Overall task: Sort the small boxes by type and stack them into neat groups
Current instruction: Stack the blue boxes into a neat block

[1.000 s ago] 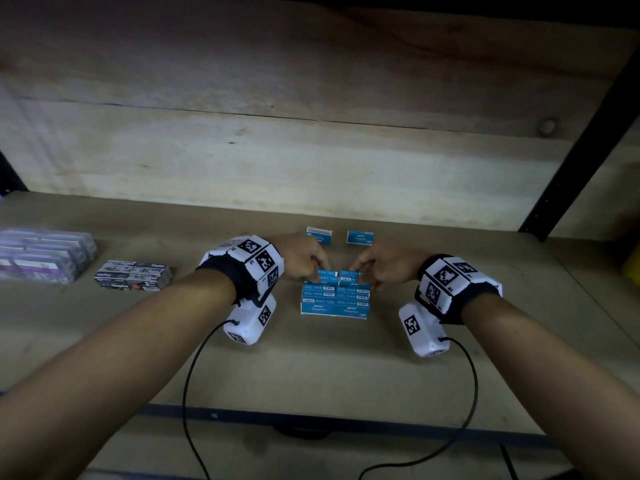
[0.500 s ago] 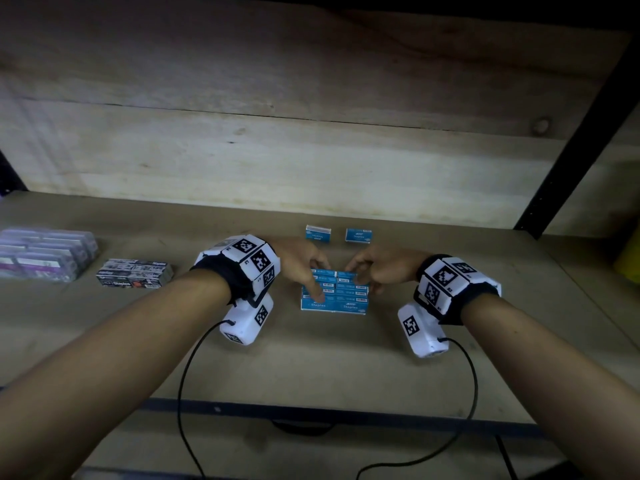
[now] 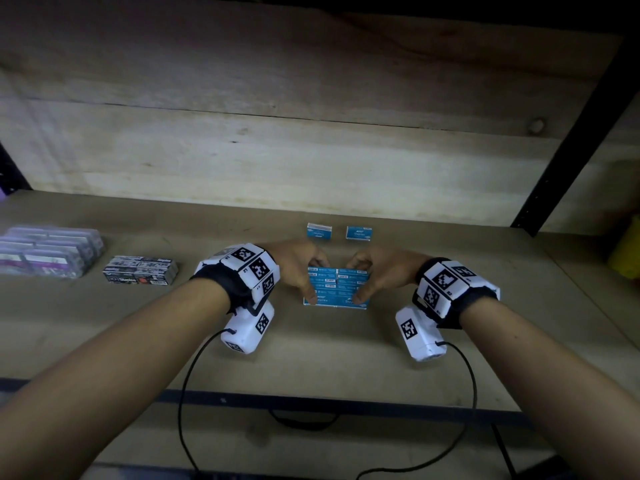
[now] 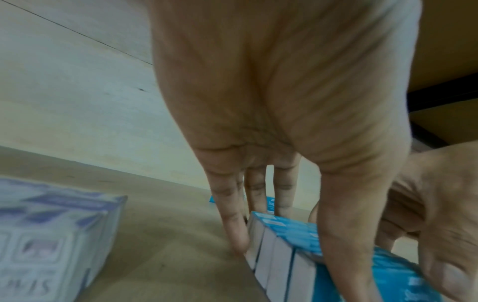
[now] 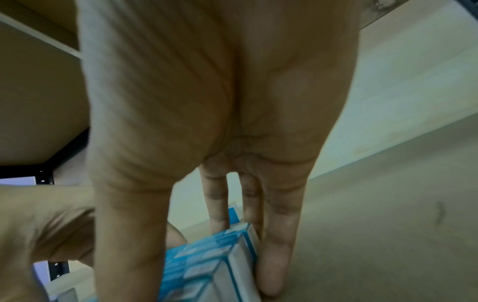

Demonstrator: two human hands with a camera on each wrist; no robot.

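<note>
Left hand (image 3: 300,271) and right hand (image 3: 377,273) clasp the block of small blue cardboard staple boxes (image 3: 335,287) mid-surface from either side, thumbs near and fingers far; even inward pressure, I judge, would square its edges without toppling rows.

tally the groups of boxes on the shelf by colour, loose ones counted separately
blue group between the left hand and right hand: 1
loose blue boxes behind it: 2
black and white group: 1
purple and white group: 1
total: 5; boxes within each group are too blurred to count
</note>
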